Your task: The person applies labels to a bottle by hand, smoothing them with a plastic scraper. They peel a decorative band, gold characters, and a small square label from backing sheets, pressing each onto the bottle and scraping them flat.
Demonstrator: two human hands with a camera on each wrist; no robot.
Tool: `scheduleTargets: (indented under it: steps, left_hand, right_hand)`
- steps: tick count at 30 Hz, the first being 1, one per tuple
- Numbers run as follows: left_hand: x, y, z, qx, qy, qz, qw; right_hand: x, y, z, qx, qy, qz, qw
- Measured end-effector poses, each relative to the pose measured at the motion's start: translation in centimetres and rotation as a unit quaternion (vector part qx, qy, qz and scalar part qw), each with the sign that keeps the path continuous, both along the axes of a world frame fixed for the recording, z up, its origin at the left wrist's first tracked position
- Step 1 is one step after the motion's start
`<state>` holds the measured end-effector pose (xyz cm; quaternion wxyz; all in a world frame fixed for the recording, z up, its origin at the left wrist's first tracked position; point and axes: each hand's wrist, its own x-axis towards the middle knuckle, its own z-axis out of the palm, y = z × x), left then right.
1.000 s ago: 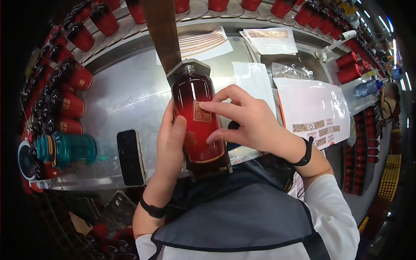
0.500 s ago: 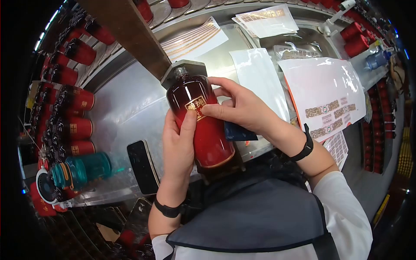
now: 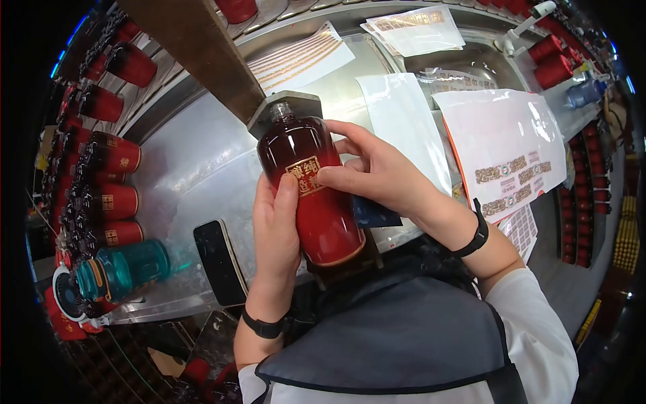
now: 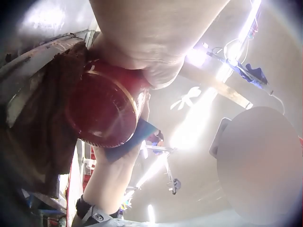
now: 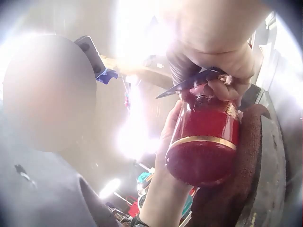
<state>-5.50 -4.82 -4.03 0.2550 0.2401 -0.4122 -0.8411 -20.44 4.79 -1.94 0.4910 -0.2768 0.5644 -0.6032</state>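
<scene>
A glossy bottle [image 3: 326, 225], black at the shoulder and red below, lies on a stand with its neck in a notched block [image 3: 306, 104]. My left hand [image 3: 274, 225] holds its left side, thumb at the left edge of a square gold-character label [image 3: 306, 176]. From the other side, my right hand [image 3: 383, 176] grips the bottle, its thumb pressing the label's right edge and its fingers curled around the side. A dark blue flat card [image 3: 373, 212] sticks out under the right hand; the right wrist view shows this card [image 5: 189, 85] tucked in the curled fingers.
A phone [image 3: 221, 261] and a teal jar [image 3: 134, 269] lie to the left, beside several red bottles [image 3: 114, 195]. White sheets [image 3: 404, 124] and printed decal sheets [image 3: 501, 145] spread to the right, near a sink [image 3: 464, 64]. A brown beam [image 3: 195, 50] slants behind the bottle.
A second ago the right fingertips were spread over a gold square on the bottle. The right hand has since closed round the side, both thumbs came onto the label, and its characters show clearly.
</scene>
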Motion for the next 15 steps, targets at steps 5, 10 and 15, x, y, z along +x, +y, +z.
scheduleTargets:
  steps: [5,10,15]
  left_hand:
    - [0.34,0.02,-0.11,-0.015,0.016,-0.010,1.000]
    - [0.62,-0.15,-0.07,-0.023,0.009,-0.013,1.000]
    - [0.53,-0.04,-0.03,-0.021,0.004,-0.003,1.000]
  right_hand:
    - [0.57,-0.08,0.35,0.011,-0.001,0.000,1.000]
    - [0.94,-0.27,0.01,-0.006,-0.025,-0.011,1.000]
    - [1.02,-0.26,0.26,-0.003,-0.034,-0.013,0.999]
